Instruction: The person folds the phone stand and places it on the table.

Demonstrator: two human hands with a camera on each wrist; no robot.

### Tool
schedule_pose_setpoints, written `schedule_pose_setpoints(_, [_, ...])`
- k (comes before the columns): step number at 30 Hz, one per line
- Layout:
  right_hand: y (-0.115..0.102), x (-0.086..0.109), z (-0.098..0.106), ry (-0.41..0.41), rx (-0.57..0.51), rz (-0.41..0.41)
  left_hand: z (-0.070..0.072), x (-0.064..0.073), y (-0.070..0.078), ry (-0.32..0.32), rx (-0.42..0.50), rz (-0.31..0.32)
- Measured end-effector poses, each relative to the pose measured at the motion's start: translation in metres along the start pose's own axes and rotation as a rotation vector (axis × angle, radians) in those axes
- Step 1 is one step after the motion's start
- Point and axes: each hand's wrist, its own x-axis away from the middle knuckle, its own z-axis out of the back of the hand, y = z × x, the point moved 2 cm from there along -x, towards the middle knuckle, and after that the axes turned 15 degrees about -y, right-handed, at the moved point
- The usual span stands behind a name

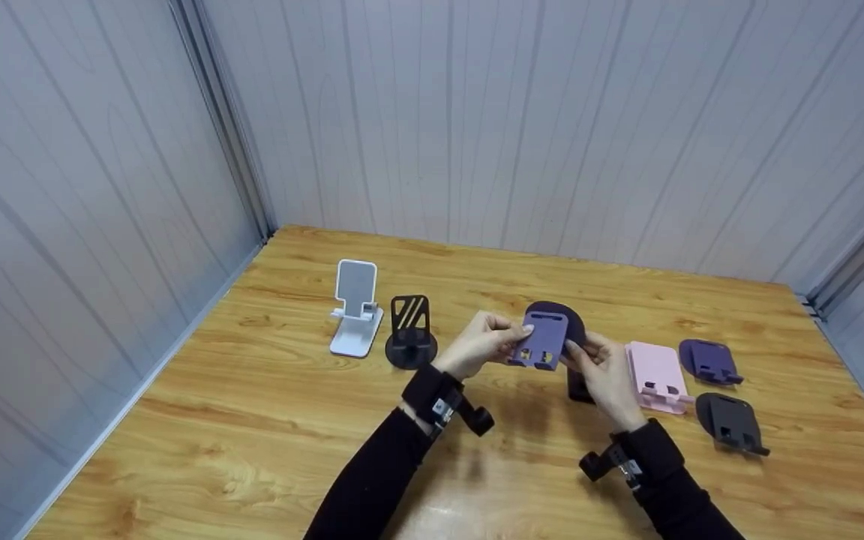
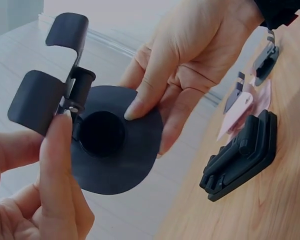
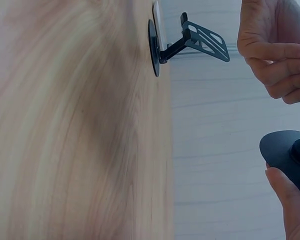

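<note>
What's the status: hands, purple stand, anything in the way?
Left hand pinches purple stand; right hand grips its round base. Stand held clear of table. Folded black stand near right hand, apparently not blocking.

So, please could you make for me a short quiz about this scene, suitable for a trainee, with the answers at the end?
1. Which hand holds the round base of the purple stand?
2. Fill the gap: in the head view, the ___ is between the white stand and the left hand.
3. True or false: the white stand lies folded flat on the table.

Key:
1. The right hand; the left one pinches the plate.
2. Black slotted stand.
3. False; it is unfolded, with its back plate raised.
</note>
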Motion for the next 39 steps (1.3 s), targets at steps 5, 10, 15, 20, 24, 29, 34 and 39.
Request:
schedule_pose_setpoints(5, [0.000,-0.001,0.001,-0.011,0.039,0.024,0.000,0.000,0.000,0.006,-0.003,0.006])
schedule_pose_setpoints(10, [-0.003,0.000,-0.001,0.012,0.033,0.001,-0.003,0.002,0.006,0.017,-0.070,-0.054])
schedule_pose_setpoints(15, [-0.008,0.003,-0.003,0.015,-0.076,-0.020,-0.007,0.005,0.013,0.099,-0.297,-0.129])
schedule_pose_setpoints(20, [-0.010,0.004,-0.006,-0.064,-0.232,-0.013,-0.011,0.006,0.015,0.099,-0.323,-0.066])
schedule_pose_setpoints(24, [-0.010,0.004,-0.007,-0.051,-0.230,-0.039,-0.012,0.006,0.013,0.029,-0.243,-0.040])
schedule_pose_setpoints(29, [-0.010,0.004,-0.009,-0.014,-0.213,-0.112,-0.010,0.005,0.011,0.026,-0.174,-0.022])
schedule_pose_setpoints(34, [-0.015,0.005,-0.009,-0.060,-0.288,-0.159,-0.007,0.003,0.010,0.056,-0.129,-0.015])
schedule_pose_setpoints(39, [-0.025,0.007,-0.006,-0.173,-0.346,-0.188,-0.004,0.002,0.009,0.065,-0.172,-0.037])
